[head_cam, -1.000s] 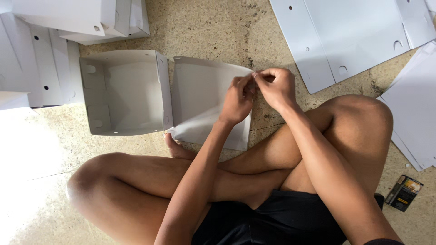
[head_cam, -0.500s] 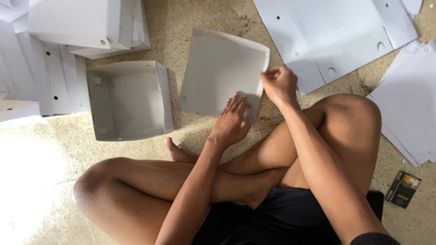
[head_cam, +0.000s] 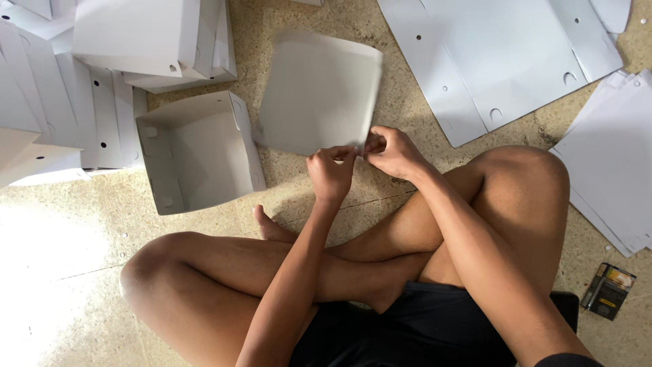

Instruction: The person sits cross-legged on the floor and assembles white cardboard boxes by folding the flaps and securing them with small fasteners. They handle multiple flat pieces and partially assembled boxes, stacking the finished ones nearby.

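The white cardboard sheet [head_cam: 319,92] is held off the floor, curved and blurred, rising toward 12 o'clock from both hands. The left hand [head_cam: 331,173] is closed, fingers pinching the sheet's lower edge near its right corner. The right hand [head_cam: 392,151] sits just beside it at 3 o'clock, also closed, fingertips gripping the same corner; the 2 hands touch or nearly touch.

At 9 o'clock from the hands an open white box [head_cam: 197,153] rests on the speckled stone floor [head_cam: 326,197]. Folded white boxes [head_cam: 136,37] are stacked at 10 o'clock. Flat punched cardboard blanks [head_cam: 502,58] lie at 1 o'clock, with more sheets [head_cam: 611,156] at 3 o'clock. A small dark packet [head_cam: 608,291] lies at 4 o'clock. The person sits cross-legged.
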